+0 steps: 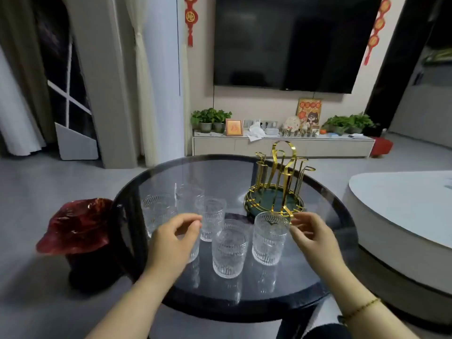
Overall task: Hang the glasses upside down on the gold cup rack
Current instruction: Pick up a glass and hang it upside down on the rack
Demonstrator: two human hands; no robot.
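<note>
- Clear ribbed glasses stand upright, mouths up, on the round dark glass table [325, 243]; none hangs on the rack yet, so the task looks to be at its start.
- Nearest the right hand [315, 234] is the right-most glass [270, 238]. Its rim lies just at the hand's 9 o'clock, with the fingertips [294, 225] close beside the rim; whether they touch it cannot be told.
- That hand is spread, fingers curled and apart, gripping nothing.
- At the table's 6 o'clock side stands the front glass [230, 250], between the two hands and free of both.
- Over the left group hovers the left hand [175, 237], thumb and forefinger nearly pinched but closed on nothing. A glass partly hidden beneath it cannot be made out clearly; the middle glass [211, 217] sits at its 1 o'clock and the far-left glass [156, 211] at its 11 o'clock.
- At 12 o'clock from the right-most glass, just behind it, rises the gold cup rack [278, 184], its pegs pointing up from a round green tray.
- The glass's long axis is vertical, as are the pegs, so the coming move probably calls for a full turn-over before the mouth slips down over a peg.
- Being nearer both glass and rack, the right hand seems the likely one to go first.
</note>
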